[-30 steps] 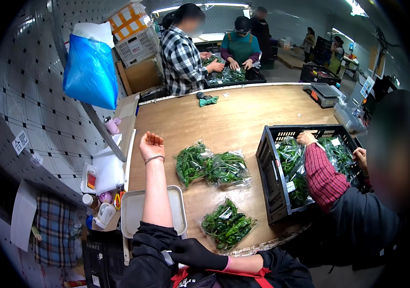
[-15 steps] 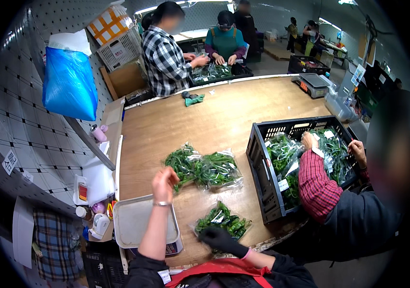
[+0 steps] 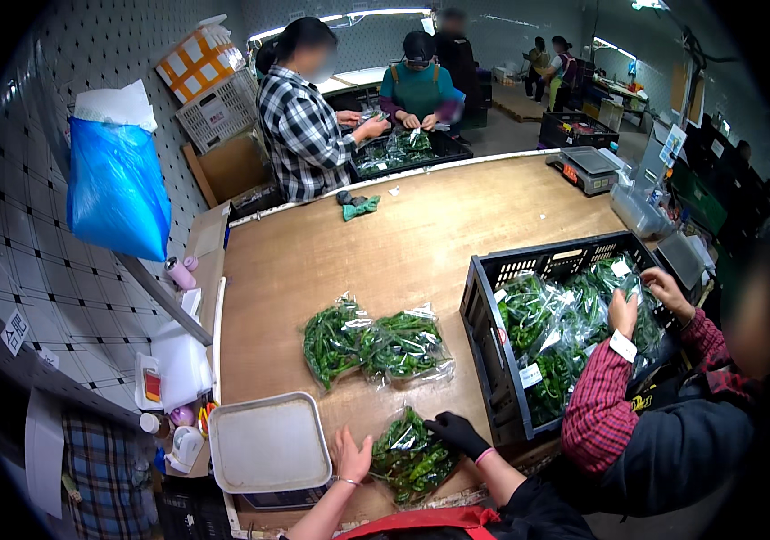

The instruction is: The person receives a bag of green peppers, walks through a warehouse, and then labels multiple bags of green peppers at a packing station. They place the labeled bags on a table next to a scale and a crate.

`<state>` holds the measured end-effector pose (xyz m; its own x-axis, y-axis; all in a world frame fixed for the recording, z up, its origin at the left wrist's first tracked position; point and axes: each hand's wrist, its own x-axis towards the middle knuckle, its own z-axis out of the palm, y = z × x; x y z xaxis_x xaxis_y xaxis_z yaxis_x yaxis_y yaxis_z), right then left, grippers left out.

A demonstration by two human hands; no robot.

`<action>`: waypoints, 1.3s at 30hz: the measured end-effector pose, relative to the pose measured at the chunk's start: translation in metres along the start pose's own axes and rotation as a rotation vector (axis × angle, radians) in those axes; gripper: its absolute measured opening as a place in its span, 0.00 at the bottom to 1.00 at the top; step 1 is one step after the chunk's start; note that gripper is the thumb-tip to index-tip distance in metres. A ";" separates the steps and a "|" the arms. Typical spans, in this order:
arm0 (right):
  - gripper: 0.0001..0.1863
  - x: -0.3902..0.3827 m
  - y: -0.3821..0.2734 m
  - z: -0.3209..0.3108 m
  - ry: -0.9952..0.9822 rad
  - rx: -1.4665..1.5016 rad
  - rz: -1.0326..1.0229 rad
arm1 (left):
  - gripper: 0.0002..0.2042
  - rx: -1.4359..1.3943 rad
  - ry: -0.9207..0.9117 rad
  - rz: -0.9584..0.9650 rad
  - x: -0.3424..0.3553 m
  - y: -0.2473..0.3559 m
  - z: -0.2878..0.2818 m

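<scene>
My left hand (image 3: 352, 454) is open, fingers apart, just left of a clear bag of green peppers (image 3: 406, 454) near the table's front edge. My right hand (image 3: 457, 434), in a black glove with a pink band at the wrist, grips that bag's upper right. Beyond them lie two more bags of leafy greens (image 3: 331, 337), side by side. Left of my hands a shallow metal pan (image 3: 268, 441) rests on a scale.
A black crate (image 3: 484, 342) of bagged greens is at the right, with a co-worker's hands (image 3: 622, 315) in it. The wooden table (image 3: 286, 261) holds another scale (image 3: 588, 171) and a green cloth (image 3: 360, 207). People work behind. A blue bag (image 3: 117, 180) hangs left.
My left hand has come down from over the table to the pepper bag's left. My right hand has moved from my left arm onto the bag. The co-worker's hands have shifted within the crate.
</scene>
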<state>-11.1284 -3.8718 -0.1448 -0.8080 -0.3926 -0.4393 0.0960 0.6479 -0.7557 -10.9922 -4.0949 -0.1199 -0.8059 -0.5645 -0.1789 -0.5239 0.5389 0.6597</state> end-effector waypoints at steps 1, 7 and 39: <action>0.34 -0.001 -0.005 0.001 -0.082 0.016 -0.020 | 0.34 -0.047 0.035 -0.008 0.001 -0.008 0.000; 0.32 -0.009 -0.034 0.014 -0.505 0.061 -0.022 | 0.33 -0.297 0.125 -0.124 0.014 -0.010 -0.003; 0.29 -0.037 -0.017 0.005 -0.530 0.386 -0.085 | 0.29 -0.902 -0.020 -0.082 -0.005 -0.044 0.014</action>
<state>-11.0973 -3.8715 -0.1186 -0.4357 -0.7645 -0.4751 0.3256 0.3582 -0.8750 -10.9691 -4.1074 -0.1581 -0.7845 -0.5641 -0.2575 -0.1714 -0.2019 0.9643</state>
